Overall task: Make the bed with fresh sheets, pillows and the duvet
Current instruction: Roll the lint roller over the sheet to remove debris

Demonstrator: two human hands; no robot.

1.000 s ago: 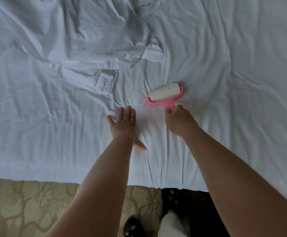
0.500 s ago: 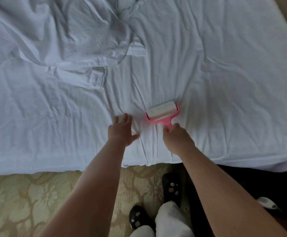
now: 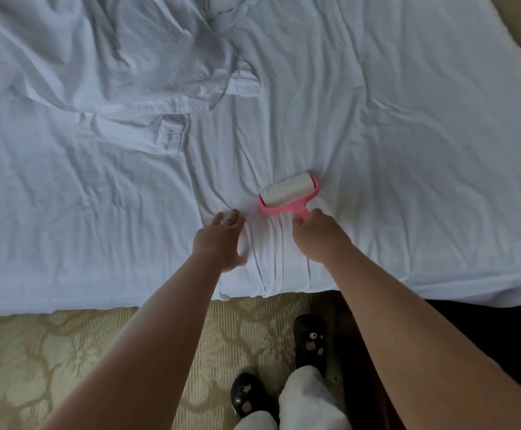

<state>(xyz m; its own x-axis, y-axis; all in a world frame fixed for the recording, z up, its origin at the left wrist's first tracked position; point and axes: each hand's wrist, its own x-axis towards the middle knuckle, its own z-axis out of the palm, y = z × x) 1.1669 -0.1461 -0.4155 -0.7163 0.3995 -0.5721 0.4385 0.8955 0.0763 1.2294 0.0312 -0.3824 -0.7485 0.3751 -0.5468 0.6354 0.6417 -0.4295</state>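
Soft, light sheet (image 3: 377, 125) bunches easily (pin it flat): left hand (image 3: 220, 240) spread pressing; right hand (image 3: 315, 235) grips lint roller (image 3: 288, 193) handle.

Bare forearms, white trousers (image 3: 311, 401), black clogs (image 3: 310, 339) (with charms).

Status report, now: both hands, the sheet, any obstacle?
Left hand flat on sheet. Right hand grips pink lint roller, roller on sheet. Sheet wrinkled; loose bunched linen lies beyond.
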